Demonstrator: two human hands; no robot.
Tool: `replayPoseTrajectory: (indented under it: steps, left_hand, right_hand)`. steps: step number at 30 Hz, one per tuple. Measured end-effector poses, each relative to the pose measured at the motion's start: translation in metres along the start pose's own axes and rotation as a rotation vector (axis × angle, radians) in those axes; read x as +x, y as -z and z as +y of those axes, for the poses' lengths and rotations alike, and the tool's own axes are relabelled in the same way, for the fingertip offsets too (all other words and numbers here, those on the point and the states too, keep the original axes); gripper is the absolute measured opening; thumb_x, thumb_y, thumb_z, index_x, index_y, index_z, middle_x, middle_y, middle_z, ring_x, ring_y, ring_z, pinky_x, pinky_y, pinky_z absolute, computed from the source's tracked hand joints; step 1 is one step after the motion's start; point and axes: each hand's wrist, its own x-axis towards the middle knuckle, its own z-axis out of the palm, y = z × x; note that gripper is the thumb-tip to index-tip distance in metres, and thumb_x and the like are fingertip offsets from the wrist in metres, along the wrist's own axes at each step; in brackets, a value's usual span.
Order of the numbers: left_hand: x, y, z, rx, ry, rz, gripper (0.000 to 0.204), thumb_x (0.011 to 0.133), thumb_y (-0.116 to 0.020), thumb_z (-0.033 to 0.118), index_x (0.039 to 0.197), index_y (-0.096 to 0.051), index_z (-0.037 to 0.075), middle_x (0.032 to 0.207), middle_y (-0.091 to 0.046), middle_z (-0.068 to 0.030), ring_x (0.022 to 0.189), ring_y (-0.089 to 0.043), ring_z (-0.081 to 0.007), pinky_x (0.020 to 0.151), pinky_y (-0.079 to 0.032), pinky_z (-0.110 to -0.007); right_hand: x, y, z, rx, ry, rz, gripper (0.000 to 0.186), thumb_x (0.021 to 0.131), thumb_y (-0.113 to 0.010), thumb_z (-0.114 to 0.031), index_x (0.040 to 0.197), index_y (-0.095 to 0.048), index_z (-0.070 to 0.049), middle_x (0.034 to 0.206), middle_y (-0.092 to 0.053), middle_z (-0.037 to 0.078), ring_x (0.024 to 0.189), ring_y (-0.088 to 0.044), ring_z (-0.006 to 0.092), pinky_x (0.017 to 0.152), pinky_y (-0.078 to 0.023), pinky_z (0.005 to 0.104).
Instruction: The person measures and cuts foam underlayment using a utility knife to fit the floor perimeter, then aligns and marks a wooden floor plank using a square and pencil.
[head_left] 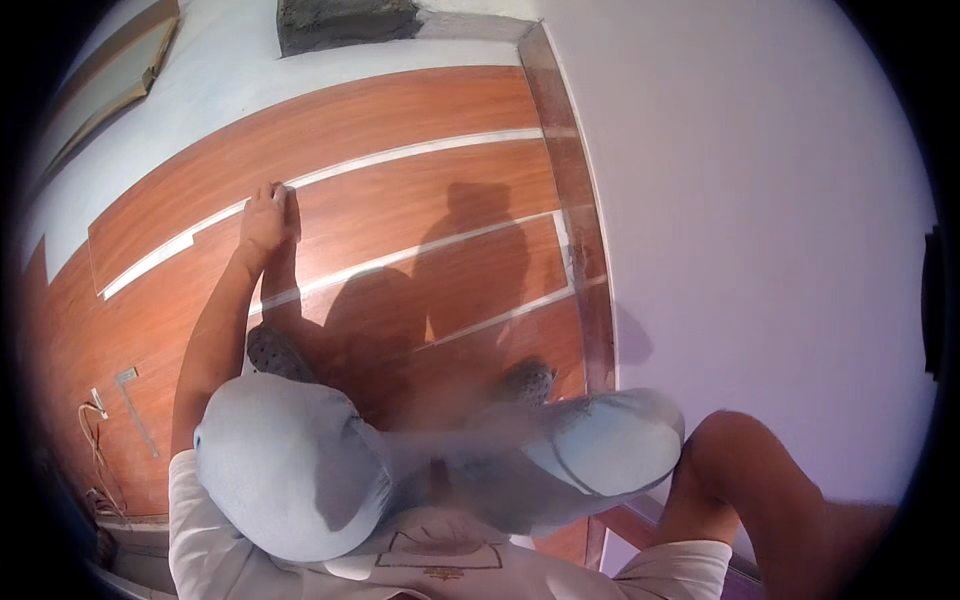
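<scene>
My left hand [266,222] reaches forward and lies on the wood-look floorboards, its fingers stretched along a white gap [370,158] between two boards. Beyond the gap is a long reddish-brown board [340,120]; another board [400,205] lies on the near side, under my palm. I see nothing held in this hand, though its shadow covers part of the fingertips. My bent right arm [740,455] is out at the right beside my knee and runs off the lower right; its hand is outside the picture.
A metal square [137,410] and a cord [92,450] lie on boards at the left. White underlay [215,110] shows beyond the boards. A grey rough block [345,25] stands at the far end. The pale wall [740,250] with brown skirting [580,210] bounds the right side.
</scene>
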Motion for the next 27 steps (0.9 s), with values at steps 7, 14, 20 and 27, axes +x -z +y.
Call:
replayPoseTrajectory:
  steps: [7, 14, 20, 27]
  left_hand:
    - [0.024, -0.02, -0.014, -0.021, -0.007, 0.032, 0.103, 0.038, -0.101, 0.024, 0.129, -0.058, 0.003, 0.131, -0.059, -0.0201, 0.124, -0.054, -0.0432, 0.107, -0.046, -0.05]
    - [0.041, -0.033, -0.034, -0.102, -0.071, -0.02, 0.099, 0.04, -0.099, 0.028, 0.13, -0.064, 0.005, 0.134, -0.06, -0.0215, 0.128, -0.052, -0.0455, 0.111, -0.043, -0.051]
    - [0.041, -0.007, -0.03, 0.014, -0.186, -0.085, 0.082, 0.053, -0.098, 0.033, 0.124, -0.072, 0.003, 0.115, -0.072, -0.02, 0.114, -0.065, -0.0407, 0.099, -0.052, -0.046]
    - [0.037, 0.011, -0.03, -0.391, 0.014, -0.26, 0.056, 0.084, -0.084, 0.034, 0.131, -0.07, 0.007, 0.107, -0.076, -0.0228, 0.106, -0.073, -0.039, 0.094, -0.055, -0.047]
  right_hand:
    - [-0.151, 0.001, 0.184, -0.108, -1.31, -0.133, 0.036, 0.108, -0.059, -0.026, 0.132, -0.065, 0.0, 0.112, -0.072, 0.014, 0.099, -0.068, 0.0196, 0.089, -0.055, 0.0358]
    - [-0.396, -0.08, 0.291, -0.657, -1.763, -0.481, 0.036, 0.095, -0.065, -0.029, 0.121, -0.073, -0.005, 0.118, -0.073, 0.024, 0.115, -0.07, 0.0405, 0.094, -0.057, 0.0502]
    - [-0.494, -0.174, 0.336, -0.762, -2.168, 0.471, 0.036, 0.095, -0.062, -0.033, 0.113, -0.079, -0.006, 0.117, -0.076, 0.019, 0.111, -0.072, 0.0383, 0.092, -0.059, 0.0475]
    - [-0.464, -0.184, 0.364, -0.351, -2.105, 1.267, 0.033, 0.096, -0.065, -0.036, 0.108, -0.082, -0.009, 0.101, -0.077, 0.007, 0.087, -0.072, 0.0267, 0.075, -0.058, 0.0406]
